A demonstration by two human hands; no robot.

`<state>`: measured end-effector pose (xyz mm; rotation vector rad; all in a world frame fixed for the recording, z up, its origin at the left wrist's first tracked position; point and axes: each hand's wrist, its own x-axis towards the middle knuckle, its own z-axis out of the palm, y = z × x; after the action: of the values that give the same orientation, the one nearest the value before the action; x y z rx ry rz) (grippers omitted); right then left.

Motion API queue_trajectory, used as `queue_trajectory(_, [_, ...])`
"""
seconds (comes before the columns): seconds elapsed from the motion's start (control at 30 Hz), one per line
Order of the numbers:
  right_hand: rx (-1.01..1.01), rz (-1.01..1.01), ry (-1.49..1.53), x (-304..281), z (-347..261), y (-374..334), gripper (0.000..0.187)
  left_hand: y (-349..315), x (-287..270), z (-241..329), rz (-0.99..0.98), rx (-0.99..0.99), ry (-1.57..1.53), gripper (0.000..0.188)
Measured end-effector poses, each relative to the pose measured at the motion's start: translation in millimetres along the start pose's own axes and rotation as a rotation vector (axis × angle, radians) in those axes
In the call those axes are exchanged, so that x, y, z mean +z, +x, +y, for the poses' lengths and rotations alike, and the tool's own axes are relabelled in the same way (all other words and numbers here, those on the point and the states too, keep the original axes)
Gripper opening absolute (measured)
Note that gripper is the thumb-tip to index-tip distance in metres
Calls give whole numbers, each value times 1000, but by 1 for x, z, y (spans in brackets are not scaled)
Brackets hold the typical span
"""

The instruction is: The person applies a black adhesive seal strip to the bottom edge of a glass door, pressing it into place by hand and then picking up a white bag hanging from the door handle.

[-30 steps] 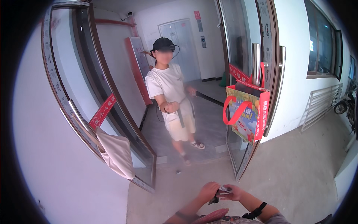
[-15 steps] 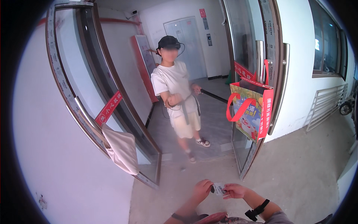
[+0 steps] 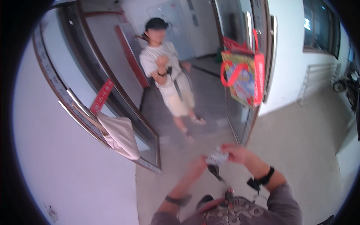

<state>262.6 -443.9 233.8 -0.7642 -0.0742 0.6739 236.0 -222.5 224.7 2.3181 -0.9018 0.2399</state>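
Note:
In front of my body I hold a thin white printed piece, film or paper (image 3: 217,156), between both hands. My left hand (image 3: 201,162) pinches its left edge; the fingers are smeared by motion. On its right side my right hand (image 3: 235,153) closes fingers and thumb on it. A dark narrow strip (image 3: 215,172) hangs below the piece; whether it is joined to it I cannot tell. Black bands circle both my forearms.
A person (image 3: 163,63) in a white top and black cap stands in the doorway. Open glass doors flank it. A pale cloth (image 3: 119,137) hangs from the left handle, a red gift bag (image 3: 243,77) from the right one. A metal rack (image 3: 318,82) leans on the right wall.
Both my hands have come up and forward with the white piece, and the dark strip now dangles lower. The other person has raised a forearm. The whole view has tilted down.

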Motion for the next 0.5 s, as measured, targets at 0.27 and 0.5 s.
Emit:
queue_trajectory(0.27, [-303, 153, -63, 153, -19, -7, 16, -21, -28, 2, 275, -136, -1400, 28])
queue_trajectory(0.5, [-315, 237, -160, 188, 31, -27, 15, -70, -39, 16, 326, -348, -928, 37])
